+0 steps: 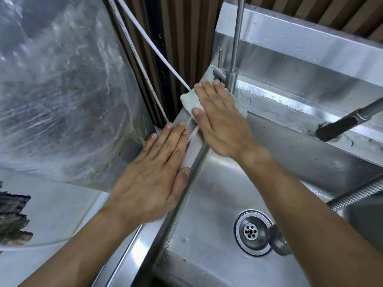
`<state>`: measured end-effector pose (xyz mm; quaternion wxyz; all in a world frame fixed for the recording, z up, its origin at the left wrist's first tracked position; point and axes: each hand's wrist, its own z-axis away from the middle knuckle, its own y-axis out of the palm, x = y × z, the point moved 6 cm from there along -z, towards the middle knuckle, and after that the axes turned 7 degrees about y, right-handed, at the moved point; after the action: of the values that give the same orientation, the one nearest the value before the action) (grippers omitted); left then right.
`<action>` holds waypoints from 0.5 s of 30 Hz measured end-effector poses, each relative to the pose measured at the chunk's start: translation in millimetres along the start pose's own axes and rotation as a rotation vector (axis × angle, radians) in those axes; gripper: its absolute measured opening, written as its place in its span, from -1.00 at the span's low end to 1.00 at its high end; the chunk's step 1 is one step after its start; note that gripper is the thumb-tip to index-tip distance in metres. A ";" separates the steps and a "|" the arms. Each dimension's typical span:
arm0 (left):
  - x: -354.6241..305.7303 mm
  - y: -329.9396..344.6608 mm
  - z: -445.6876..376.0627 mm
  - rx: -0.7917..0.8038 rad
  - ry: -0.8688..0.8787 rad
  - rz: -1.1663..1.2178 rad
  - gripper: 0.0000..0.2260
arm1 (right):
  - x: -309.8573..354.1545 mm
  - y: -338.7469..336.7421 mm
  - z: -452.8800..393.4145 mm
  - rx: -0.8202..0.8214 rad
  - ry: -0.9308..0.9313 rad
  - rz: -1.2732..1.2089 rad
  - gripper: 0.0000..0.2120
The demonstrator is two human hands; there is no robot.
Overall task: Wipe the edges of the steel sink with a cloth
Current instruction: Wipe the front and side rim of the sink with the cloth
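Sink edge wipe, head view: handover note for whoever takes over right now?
Left hand: flat, straight fingers resting on the left rim of the steel sink, holding nothing.
Right hand: flat, pressing the pale green cloth onto the far left corner of the rim, right beside the tap base.
Done: cannot tell which stretches are already wiped; droplets show on the back ledge and around the drain.
Left: the back ledge behind the tap at least; probably recheck the left rim under the left hand.
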<state>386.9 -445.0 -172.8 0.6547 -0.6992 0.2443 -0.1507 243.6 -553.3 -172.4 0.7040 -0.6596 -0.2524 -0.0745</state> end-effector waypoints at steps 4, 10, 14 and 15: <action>-0.8 0.0 0.5 -0.010 -0.005 0.012 -0.42 | 12.4 12.7 33.7 0.026 -0.024 -0.101 -0.45; -2.6 0.2 1.3 0.003 0.013 -0.027 -0.46 | 10.8 -1.8 -13.9 -0.016 -0.017 0.020 -0.46; -1.4 1.5 1.8 0.001 0.018 -0.013 -0.46 | 14.4 -1.3 -50.8 -0.041 0.012 0.053 -0.47; -1.4 1.4 2.2 0.000 0.018 -0.008 -0.46 | 14.1 -1.8 -50.8 -0.056 -0.003 0.042 -0.48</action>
<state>386.7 -442.4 -174.3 0.6518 -0.6988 0.2475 -0.1597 268.1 -599.4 -164.5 0.6864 -0.6843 -0.2372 -0.0657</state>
